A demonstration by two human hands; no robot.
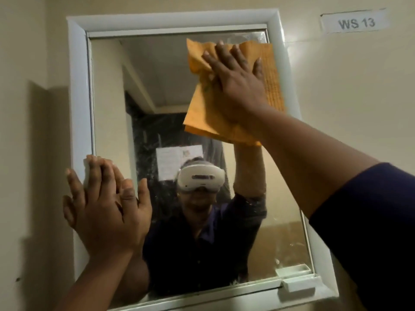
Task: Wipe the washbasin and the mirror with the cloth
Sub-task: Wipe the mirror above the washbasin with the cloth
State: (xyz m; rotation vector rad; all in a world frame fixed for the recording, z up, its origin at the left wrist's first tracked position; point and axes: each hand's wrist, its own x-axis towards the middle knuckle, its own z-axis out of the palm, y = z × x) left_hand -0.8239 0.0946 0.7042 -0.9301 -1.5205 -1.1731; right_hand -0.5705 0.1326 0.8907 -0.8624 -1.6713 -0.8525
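A white-framed mirror (107,97) hangs on a cream wall and fills most of the view. My right hand (238,84) lies flat on an orange cloth (202,117), pressing it against the glass in the mirror's upper right corner. The cloth hangs down below my palm in loose folds. My left hand (105,209) rests flat with fingers spread on the mirror's left edge, overlapping the white frame and the glass, and holds nothing. The washbasin is out of view.
A paper label reading "WS 13" (356,22) is stuck on the wall at the upper right. A small white handle block (299,283) sits on the frame's lower right corner. The glass shows smears and my reflection.
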